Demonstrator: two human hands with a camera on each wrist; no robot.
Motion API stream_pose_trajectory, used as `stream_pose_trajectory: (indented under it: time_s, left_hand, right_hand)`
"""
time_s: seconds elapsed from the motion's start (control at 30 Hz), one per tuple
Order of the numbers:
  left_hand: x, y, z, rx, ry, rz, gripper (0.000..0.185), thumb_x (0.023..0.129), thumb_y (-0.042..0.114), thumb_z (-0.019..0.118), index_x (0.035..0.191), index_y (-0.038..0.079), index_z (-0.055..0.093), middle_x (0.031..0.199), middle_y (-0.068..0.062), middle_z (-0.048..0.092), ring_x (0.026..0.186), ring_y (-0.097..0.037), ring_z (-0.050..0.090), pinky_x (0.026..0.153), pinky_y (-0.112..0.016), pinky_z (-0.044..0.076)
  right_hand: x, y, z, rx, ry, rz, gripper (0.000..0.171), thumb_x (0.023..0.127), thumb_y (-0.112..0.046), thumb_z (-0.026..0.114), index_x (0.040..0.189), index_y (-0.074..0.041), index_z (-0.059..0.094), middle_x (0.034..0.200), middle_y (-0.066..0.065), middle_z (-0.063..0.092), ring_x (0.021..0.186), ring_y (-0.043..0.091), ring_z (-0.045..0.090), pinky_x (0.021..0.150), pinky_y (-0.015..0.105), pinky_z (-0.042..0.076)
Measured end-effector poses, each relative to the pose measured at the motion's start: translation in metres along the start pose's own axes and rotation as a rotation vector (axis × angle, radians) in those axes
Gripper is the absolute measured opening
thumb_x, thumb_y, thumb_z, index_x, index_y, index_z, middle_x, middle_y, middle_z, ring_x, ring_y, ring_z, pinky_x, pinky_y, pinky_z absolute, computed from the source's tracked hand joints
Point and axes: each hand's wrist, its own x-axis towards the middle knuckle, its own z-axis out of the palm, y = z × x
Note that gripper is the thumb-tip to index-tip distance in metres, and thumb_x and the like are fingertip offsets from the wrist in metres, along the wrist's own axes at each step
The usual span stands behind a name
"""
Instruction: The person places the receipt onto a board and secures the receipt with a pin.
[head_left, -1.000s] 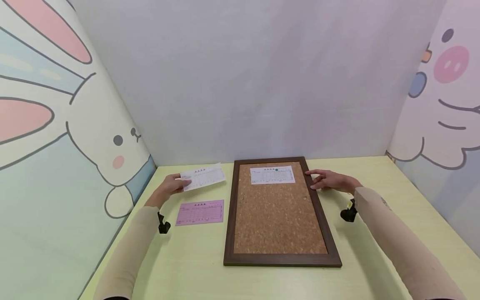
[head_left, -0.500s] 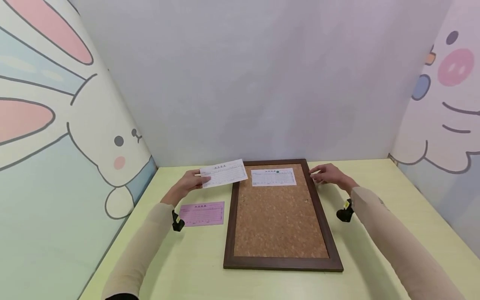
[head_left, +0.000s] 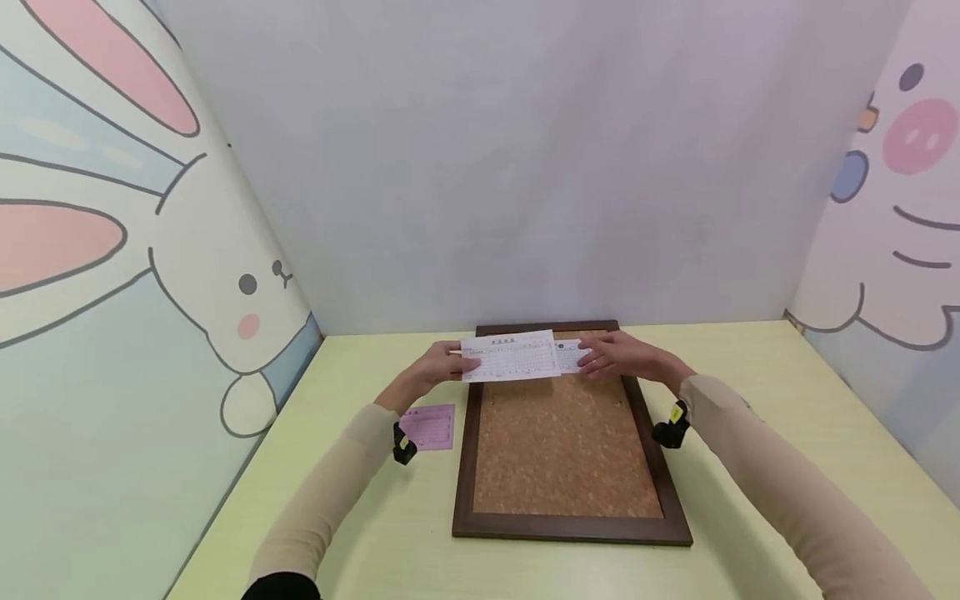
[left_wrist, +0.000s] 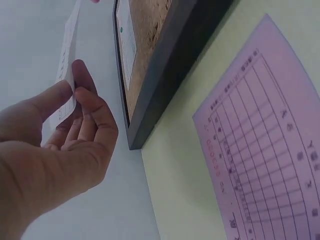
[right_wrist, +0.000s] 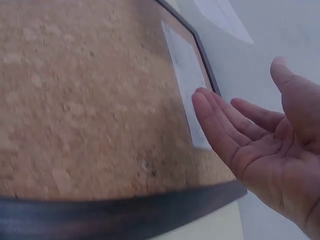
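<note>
Pale yellow-green worktop [head_left: 375, 533] sitting in a booth, plain grey back wall, cartoon bunny and pig panels flanking it. Cork board [head_left: 564, 433] in a dark frame is lying flat in the middle; pink slip [head_left: 431, 427] is lying left of it. Left hand [head_left: 435, 373] is pinching a white slip [head_left: 510, 357] by its left end, holding it over the board's top edge. Right hand [head_left: 622, 357] is hanging open by the slip's right end; contact unclear. Pinned slip [right_wrist: 187, 80] is lying underneath. Risks, as a guess: held slip is sagging from a one-sided pinch, could land crooked or cover the pinned slip.
</note>
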Motion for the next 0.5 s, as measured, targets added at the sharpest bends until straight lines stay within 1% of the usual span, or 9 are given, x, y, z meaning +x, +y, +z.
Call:
stream_pose_trajectory:
  time_s: [0.1, 0.2, 0.33, 0.4, 0.5]
  left_hand:
    - [0.002, 0.001, 0.01, 0.005, -0.016, 0.02, 0.039, 0.099, 0.009, 0.066, 0.136, 0.0, 0.062, 0.119, -0.012, 0.074, 0.091, -0.012, 0.07, 0.079, -0.027, 0.055]
    - [0.003, 0.001, 0.015, 0.012, -0.037, 0.028, 0.039, 0.099, 0.01, 0.067, 0.137, 0.001, 0.062, 0.116, -0.01, 0.075, 0.09, -0.011, 0.069, 0.078, -0.026, 0.055]
    - [0.002, -0.003, 0.019, 0.011, -0.048, 0.022, 0.038, 0.099, 0.011, 0.068, 0.136, 0.002, 0.063, 0.112, -0.007, 0.076, 0.089, -0.011, 0.069, 0.077, -0.026, 0.054]
    - [0.002, -0.004, 0.022, 0.009, -0.049, 0.015, 0.038, 0.099, 0.011, 0.068, 0.135, 0.002, 0.063, 0.11, -0.006, 0.076, 0.088, -0.011, 0.068, 0.077, -0.026, 0.053]
    - [0.001, -0.005, 0.026, 0.005, -0.06, 0.008, 0.039, 0.099, 0.011, 0.068, 0.136, 0.002, 0.062, 0.111, -0.006, 0.075, 0.088, -0.01, 0.068, 0.077, -0.025, 0.053]
  right_hand:
    - [0.002, -0.005, 0.007, -0.008, -0.066, -0.019, 0.062, 0.112, -0.04, 0.038, 0.15, 0.009, 0.036, 0.136, 0.031, 0.061, 0.12, 0.036, 0.067, 0.099, 0.048, 0.055]
    - [0.002, -0.007, 0.01, -0.036, -0.065, -0.025, 0.053, 0.111, -0.034, 0.044, 0.146, 0.005, 0.045, 0.127, 0.025, 0.067, 0.114, 0.033, 0.07, 0.096, 0.048, 0.057]
    - [0.0, -0.006, 0.01, -0.063, -0.053, -0.037, 0.046, 0.107, -0.024, 0.055, 0.141, 0.007, 0.05, 0.117, 0.018, 0.072, 0.106, 0.031, 0.071, 0.095, 0.047, 0.057]
    - [-0.001, -0.005, 0.01, -0.061, -0.053, -0.041, 0.044, 0.105, -0.02, 0.058, 0.139, 0.007, 0.052, 0.115, 0.015, 0.073, 0.103, 0.029, 0.071, 0.094, 0.046, 0.057]
    - [-0.002, -0.006, 0.011, -0.076, -0.056, -0.048, 0.038, 0.105, -0.019, 0.06, 0.132, 0.007, 0.057, 0.113, 0.012, 0.074, 0.098, 0.024, 0.071, 0.09, 0.043, 0.057]
